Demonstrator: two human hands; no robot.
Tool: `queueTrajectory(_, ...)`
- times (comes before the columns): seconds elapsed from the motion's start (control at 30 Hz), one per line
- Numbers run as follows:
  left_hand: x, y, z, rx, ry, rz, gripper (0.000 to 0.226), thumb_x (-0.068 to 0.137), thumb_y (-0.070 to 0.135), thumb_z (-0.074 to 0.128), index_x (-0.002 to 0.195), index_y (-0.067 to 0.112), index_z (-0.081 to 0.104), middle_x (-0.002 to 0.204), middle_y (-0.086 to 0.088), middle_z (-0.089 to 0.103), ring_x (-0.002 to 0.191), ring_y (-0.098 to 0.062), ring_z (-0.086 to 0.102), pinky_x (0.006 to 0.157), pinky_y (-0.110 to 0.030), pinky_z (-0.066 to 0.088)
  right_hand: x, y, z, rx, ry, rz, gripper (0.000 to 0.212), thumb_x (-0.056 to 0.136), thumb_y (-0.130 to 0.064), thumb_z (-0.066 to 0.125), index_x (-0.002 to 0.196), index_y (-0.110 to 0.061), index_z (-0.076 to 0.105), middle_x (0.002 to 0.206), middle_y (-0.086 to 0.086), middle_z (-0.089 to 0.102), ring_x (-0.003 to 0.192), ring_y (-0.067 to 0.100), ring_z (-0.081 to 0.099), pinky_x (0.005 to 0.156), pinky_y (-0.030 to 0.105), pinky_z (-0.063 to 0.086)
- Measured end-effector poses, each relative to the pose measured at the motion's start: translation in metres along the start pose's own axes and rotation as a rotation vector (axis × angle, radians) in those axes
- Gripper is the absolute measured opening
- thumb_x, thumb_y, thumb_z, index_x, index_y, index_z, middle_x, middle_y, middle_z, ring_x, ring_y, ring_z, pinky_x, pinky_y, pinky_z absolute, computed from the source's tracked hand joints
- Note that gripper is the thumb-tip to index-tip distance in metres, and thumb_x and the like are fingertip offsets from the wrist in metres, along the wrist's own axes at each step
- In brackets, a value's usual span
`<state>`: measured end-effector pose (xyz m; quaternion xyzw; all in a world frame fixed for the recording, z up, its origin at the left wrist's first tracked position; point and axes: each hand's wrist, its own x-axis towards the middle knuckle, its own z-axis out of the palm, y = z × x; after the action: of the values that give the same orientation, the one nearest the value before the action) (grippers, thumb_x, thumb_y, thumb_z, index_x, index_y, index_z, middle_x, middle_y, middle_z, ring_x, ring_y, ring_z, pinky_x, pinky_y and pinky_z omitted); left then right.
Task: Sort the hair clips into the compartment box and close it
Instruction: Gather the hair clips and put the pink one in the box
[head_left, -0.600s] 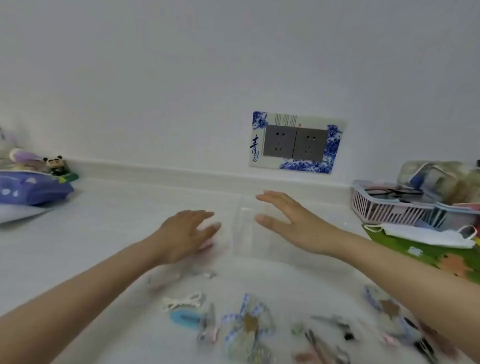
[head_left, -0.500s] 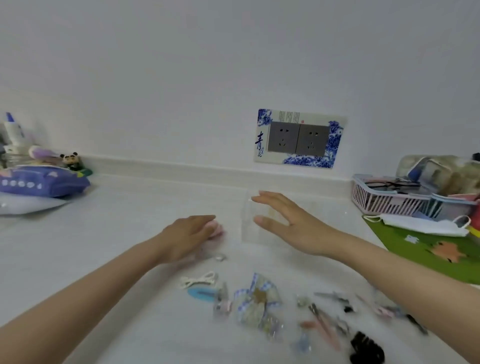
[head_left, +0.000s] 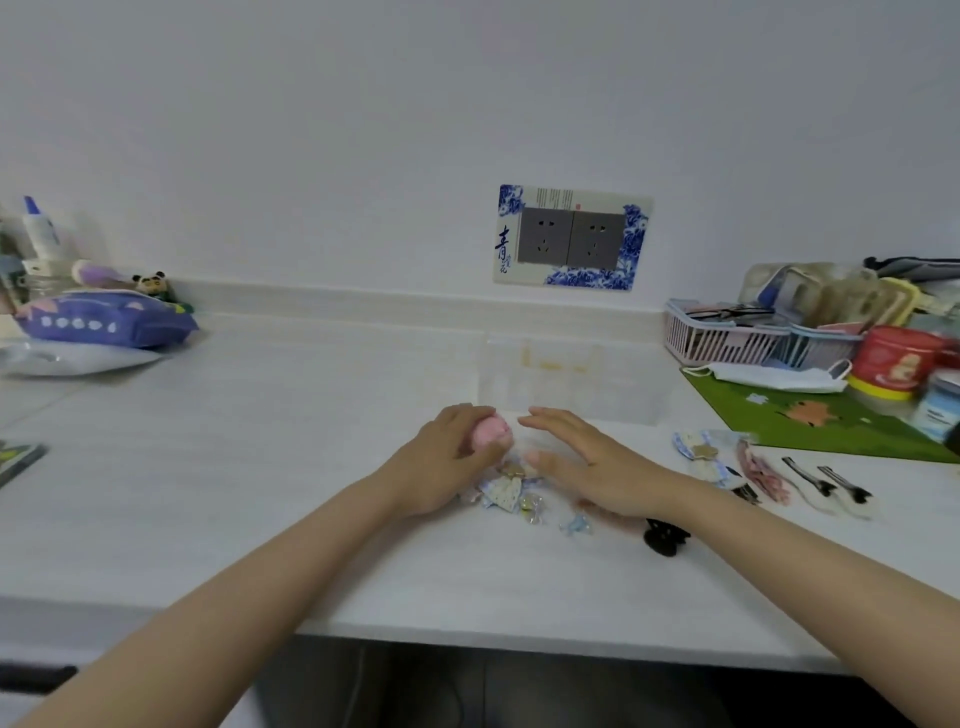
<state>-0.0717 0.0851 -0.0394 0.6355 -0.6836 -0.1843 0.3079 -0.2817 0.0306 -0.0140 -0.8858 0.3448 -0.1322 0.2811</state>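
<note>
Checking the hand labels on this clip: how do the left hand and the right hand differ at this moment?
The left hand is curled around a pink item; the right hand holds nothing. The left hand's fingers are bent shut, while the right hand's are stretched out flat, palm down. The right hand hovers over the loose hair clips; the left sits beside them. Both are bare and lie just short of the clear compartment box.

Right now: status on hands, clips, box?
Left hand closed on pink clip. Right hand open, empty, palm down over the clip pile. Clear compartment box just behind the hands; nothing blocking it.
</note>
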Motion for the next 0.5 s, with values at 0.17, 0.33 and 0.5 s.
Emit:
queueTrajectory(0.17,-0.002,0.027,0.024,0.022,0.033,0.036,0.075,0.069,0.076,0.037,0.132,0.035,0.040,0.140,0.010,0.040,0.125,-0.012,0.042,0.104,-0.040,0.038,-0.030,0.020,-0.022,0.029,0.124,0.034,0.069,0.077,-0.066,0.039,0.140,-0.038,0.035,0.153,-0.017,0.023,0.140,0.001,0.021,0.117,0.030,0.017)
queueTrajectory(0.33,0.009,0.049,0.047,0.039,0.030,0.067,0.076,0.067,0.077,0.038,0.130,0.036,0.040,0.140,0.009,0.041,0.127,-0.015,0.040,0.104,-0.042,0.037,-0.061,0.056,-0.054,0.015,0.298,0.127,0.059,0.085,-0.054,0.043,0.140,-0.031,0.039,0.153,-0.011,0.024,0.138,0.002,0.021,0.111,0.025,0.021)
queueTrajectory(0.5,0.021,0.065,0.065,0.060,0.025,0.057,0.080,0.066,0.079,0.038,0.133,0.036,0.036,0.145,0.007,0.037,0.129,-0.019,0.039,0.105,-0.044,0.037,-0.088,0.102,-0.081,-0.036,0.446,0.318,0.068,0.080,-0.070,0.039,0.138,-0.034,0.041,0.156,-0.006,0.023,0.144,0.013,0.017,0.115,0.034,0.017)
